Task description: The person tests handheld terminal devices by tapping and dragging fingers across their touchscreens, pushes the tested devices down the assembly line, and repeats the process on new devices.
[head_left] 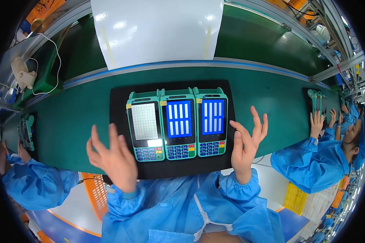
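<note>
Fingers (113, 135) of left hand (118, 164) and right hand (245, 150) are spread and empty beside three payment terminals (179, 123) at frame centre; light touches are probably best used, lest they be shifted.

Three terminals (178, 121) on one mat (182, 168)

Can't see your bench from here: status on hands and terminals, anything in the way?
Left hand and right hand open, nothing seen held. Three green card terminals side by side on black mat, screens lit. Nothing covering screens.
</note>
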The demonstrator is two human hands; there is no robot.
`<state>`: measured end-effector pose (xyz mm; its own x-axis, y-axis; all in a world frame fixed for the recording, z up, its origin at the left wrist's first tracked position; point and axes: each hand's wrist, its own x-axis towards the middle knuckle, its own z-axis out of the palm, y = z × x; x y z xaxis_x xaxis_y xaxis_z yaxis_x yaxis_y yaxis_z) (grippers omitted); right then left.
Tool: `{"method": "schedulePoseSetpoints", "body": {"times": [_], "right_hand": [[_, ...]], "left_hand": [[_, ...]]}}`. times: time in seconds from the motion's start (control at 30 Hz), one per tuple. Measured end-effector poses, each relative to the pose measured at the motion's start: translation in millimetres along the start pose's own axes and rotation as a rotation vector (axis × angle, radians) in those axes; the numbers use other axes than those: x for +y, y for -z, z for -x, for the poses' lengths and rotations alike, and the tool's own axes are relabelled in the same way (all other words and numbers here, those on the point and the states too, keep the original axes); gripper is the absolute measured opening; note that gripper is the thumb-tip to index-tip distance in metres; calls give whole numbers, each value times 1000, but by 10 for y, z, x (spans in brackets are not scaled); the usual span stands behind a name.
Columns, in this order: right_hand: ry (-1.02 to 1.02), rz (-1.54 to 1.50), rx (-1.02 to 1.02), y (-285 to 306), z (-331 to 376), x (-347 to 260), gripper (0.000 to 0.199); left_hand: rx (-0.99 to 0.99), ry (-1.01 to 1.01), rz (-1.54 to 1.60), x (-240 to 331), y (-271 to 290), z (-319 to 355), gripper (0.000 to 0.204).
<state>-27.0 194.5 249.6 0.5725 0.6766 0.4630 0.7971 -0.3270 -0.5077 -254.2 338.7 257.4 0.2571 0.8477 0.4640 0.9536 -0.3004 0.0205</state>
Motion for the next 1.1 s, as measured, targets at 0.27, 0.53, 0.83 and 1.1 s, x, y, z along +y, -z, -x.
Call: {"method": "schedulePoseSetpoints", "body": {"times": [0.27,0.53,0.83,1.1], "right_hand": [[80,12,-138,-120,-47,-131,32],[-4,78,-33,-6,-42,31,30],[100,71,-115,-154,-296,-340,37],[98,162,-56,-567,-498,-352,29]], "left_hand": [[-165,120,537,-378,-346,103,32],[-211,99,653,-221,-353,90,35],[-347,-73,912,465,-283,148,47],[-321,-165,933,514,-459,225,49]]}}
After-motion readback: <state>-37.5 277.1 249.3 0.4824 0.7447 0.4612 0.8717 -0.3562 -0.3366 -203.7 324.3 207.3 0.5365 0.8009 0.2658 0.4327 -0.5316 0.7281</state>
